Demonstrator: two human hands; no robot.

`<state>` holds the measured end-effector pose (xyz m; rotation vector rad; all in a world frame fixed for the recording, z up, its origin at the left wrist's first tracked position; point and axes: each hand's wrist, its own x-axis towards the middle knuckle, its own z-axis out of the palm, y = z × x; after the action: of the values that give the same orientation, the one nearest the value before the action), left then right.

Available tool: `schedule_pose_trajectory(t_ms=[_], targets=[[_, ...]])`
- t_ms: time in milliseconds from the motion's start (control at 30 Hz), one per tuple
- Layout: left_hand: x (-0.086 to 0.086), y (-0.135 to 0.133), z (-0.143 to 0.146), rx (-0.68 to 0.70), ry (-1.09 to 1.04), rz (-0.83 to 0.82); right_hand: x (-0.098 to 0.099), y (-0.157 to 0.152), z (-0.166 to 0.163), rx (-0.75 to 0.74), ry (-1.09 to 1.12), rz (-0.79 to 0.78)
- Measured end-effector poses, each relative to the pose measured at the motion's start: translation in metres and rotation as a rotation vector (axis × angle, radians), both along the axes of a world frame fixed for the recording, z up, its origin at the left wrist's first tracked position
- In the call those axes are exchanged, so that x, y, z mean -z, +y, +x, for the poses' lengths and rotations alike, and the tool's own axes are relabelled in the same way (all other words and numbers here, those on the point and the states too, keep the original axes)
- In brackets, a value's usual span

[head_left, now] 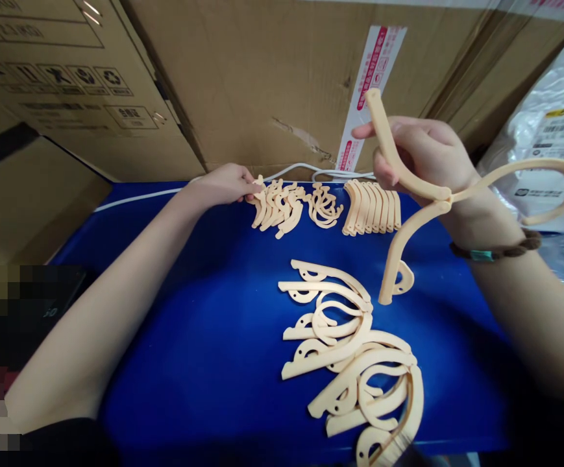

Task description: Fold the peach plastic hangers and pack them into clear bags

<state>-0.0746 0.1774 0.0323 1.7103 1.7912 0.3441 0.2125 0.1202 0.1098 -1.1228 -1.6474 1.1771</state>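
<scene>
My right hand [422,155] is raised above the blue surface [204,337] and closed round a cream plastic assembly of curved arms [425,194] joined at one hub, one arm hanging down, one curling right. My left hand [223,185] reaches to the far side, fingers pinched on a small curved cream piece at the left end of a loose heap of such pieces [282,204]. Right of the heap lies a neat row of stacked curved pieces [372,206]. A pile of larger curved cream parts [354,350] lies near me.
Large cardboard boxes [272,78] stand close behind the surface, one bearing a white and red label. A white cable [165,192] runs along the far edge. A white plastic bag [549,130] sits at the right. A dark object lies at the left.
</scene>
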Motion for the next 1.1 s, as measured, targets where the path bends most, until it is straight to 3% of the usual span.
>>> schedule_pose_trajectory(t_ms=[200,300,333,433,500,633,733,833,1000,1100], targets=[[0.002,-0.002,0.007,-0.017,0.042,0.139,0.003,0.004,0.003,0.155,0.240,0.060],[-0.012,-0.016,0.026,0.016,-0.141,0.199,0.004,0.010,0.003,0.285,0.374,0.046],[-0.019,-0.022,0.034,0.061,-0.272,0.180,0.005,0.011,0.003,0.306,0.401,0.060],[-0.037,-0.041,0.053,0.340,-0.593,-0.148,0.008,0.012,0.002,0.322,0.414,0.160],[-0.042,-0.051,0.060,0.411,-0.674,-0.164,0.010,0.011,0.002,0.332,0.345,0.197],[-0.041,-0.057,0.064,0.298,-0.690,0.087,0.015,0.012,0.004,0.300,0.224,0.225],[-0.040,-0.055,0.064,0.212,-0.766,0.116,0.021,0.019,0.011,0.268,0.163,0.314],[-0.041,-0.053,0.064,0.155,-0.826,0.088,0.025,0.025,0.020,0.301,-0.094,0.489],[-0.039,-0.053,0.064,0.252,-0.809,0.005,0.022,0.019,0.024,0.208,-0.956,0.660],[-0.038,-0.056,0.065,0.353,-0.754,-0.097,0.024,0.012,0.014,0.178,-1.108,0.663]])
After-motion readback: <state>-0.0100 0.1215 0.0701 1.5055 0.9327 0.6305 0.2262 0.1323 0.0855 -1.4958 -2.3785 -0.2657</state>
